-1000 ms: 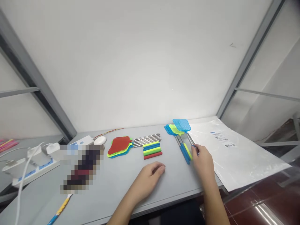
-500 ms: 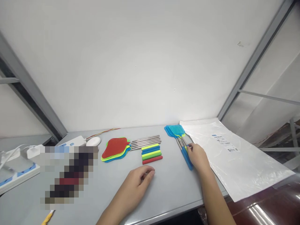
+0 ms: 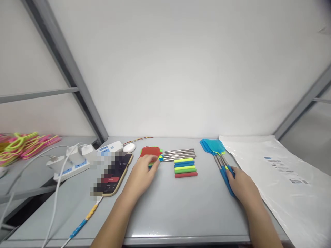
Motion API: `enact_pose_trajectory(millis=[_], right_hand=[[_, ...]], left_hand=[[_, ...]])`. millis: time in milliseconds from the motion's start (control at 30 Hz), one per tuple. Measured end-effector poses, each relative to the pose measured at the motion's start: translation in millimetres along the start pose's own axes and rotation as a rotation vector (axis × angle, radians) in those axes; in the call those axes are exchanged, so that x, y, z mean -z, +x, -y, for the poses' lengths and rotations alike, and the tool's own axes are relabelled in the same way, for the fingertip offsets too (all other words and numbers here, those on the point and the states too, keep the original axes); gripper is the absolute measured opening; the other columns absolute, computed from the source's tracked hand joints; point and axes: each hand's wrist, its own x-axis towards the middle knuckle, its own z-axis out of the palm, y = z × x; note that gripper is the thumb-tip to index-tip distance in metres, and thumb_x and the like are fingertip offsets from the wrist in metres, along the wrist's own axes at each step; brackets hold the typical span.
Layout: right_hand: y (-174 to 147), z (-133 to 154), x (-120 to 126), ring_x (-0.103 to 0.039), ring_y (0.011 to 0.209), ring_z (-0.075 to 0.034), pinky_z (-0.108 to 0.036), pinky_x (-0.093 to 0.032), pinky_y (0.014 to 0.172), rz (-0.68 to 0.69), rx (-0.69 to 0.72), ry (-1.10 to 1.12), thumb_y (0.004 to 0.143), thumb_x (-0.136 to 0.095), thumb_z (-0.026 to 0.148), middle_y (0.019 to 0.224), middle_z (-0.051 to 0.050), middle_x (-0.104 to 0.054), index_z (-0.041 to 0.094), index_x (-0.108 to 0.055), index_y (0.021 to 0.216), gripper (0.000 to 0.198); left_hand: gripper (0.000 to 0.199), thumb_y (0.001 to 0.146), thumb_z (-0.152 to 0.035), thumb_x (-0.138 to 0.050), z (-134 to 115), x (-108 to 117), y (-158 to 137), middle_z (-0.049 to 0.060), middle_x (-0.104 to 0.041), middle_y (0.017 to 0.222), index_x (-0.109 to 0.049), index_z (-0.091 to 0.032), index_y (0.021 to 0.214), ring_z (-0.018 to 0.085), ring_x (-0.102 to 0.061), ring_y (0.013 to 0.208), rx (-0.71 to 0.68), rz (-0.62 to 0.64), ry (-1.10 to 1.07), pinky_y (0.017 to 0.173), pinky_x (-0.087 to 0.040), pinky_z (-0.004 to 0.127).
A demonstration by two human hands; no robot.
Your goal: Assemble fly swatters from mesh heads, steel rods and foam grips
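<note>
My left hand reaches over the near edge of a stack of fly swatters, the topmost a red fly swatter head. Its thumb stands apart from the fingers, with nothing visibly held. Thin metal rods run right from that stack. Just in front lie several loose handle grips in yellow, blue, green and red. On the right, blue-handled fly swatters lie in an overlapping pile, heads toward the wall. My right hand has its fingers curled on their handles, partly hiding them.
A white plastic mailer covers the table's right side. To the left lie a partly blurred phone, a white round puck, a power strip and cables. Pink and yellow cords lie farther left. A wall rises behind.
My left hand has moved left and away from me, from in front of the loose grips to the swatter stack. My right hand stays at the blue handles. The view has turned left.
</note>
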Motion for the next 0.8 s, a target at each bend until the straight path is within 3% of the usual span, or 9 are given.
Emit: enact_pose_trajectory(millis=[167, 267, 400, 667, 800], right_hand=[[-1, -4, -2, -0.064, 0.091, -0.031, -0.039, -0.047, 0.072, 0.039, -0.001, -0.037, 0.091, -0.028, 0.051, 0.104, -0.016, -0.068, 0.018, -0.061, 0.118, 0.054], [0, -9, -5, -0.064, 0.091, -0.032, -0.04, -0.048, 0.072, 0.071, -0.016, -0.028, 0.089, -0.028, 0.054, 0.104, -0.015, -0.068, 0.018, -0.06, 0.117, 0.056], [0, -14, -10, -0.06, 0.098, -0.037, -0.049, -0.047, 0.076, -0.002, -0.034, -0.104, 0.088, -0.027, 0.058, 0.11, -0.017, -0.064, 0.018, -0.061, 0.119, 0.061], [-13, -4, -5, -0.055, 0.103, -0.041, -0.059, -0.045, 0.076, -0.106, -0.027, -0.206, 0.088, -0.027, 0.062, 0.116, -0.019, -0.059, 0.021, -0.06, 0.121, 0.062], [-14, 13, 3, -0.054, 0.102, -0.04, -0.054, -0.045, 0.076, -0.185, 0.047, -0.21, 0.088, -0.029, 0.061, 0.116, -0.019, -0.058, 0.022, -0.059, 0.122, 0.059]], left_hand=[[0.05, 0.079, -0.042, -0.063, 8, 3, 51, 0.015, -0.052, 0.133, -0.057, -0.023, 0.125, 0.037, -0.042, 0.122, -0.104, 0.106, 0.256, 0.096, -0.036, 0.05], [0.041, 0.08, -0.04, -0.063, 14, 0, 70, 0.011, -0.052, 0.134, -0.061, -0.027, 0.119, 0.034, -0.039, 0.126, -0.14, 0.116, 0.254, 0.098, -0.035, 0.048], [0.022, 0.085, -0.035, -0.056, 17, -9, 70, 0.009, -0.055, 0.129, -0.068, -0.027, 0.103, 0.031, -0.039, 0.125, -0.175, 0.112, 0.254, 0.097, -0.036, 0.047], [0.016, 0.086, -0.03, -0.057, 24, -18, 66, 0.009, -0.057, 0.127, -0.07, -0.025, 0.093, 0.033, -0.039, 0.121, -0.184, 0.109, 0.265, 0.095, -0.035, 0.05], [0.014, 0.086, -0.026, -0.056, 24, -20, 68, 0.008, -0.059, 0.124, -0.07, -0.024, 0.087, 0.032, -0.041, 0.119, -0.185, 0.12, 0.276, 0.096, -0.033, 0.049]])
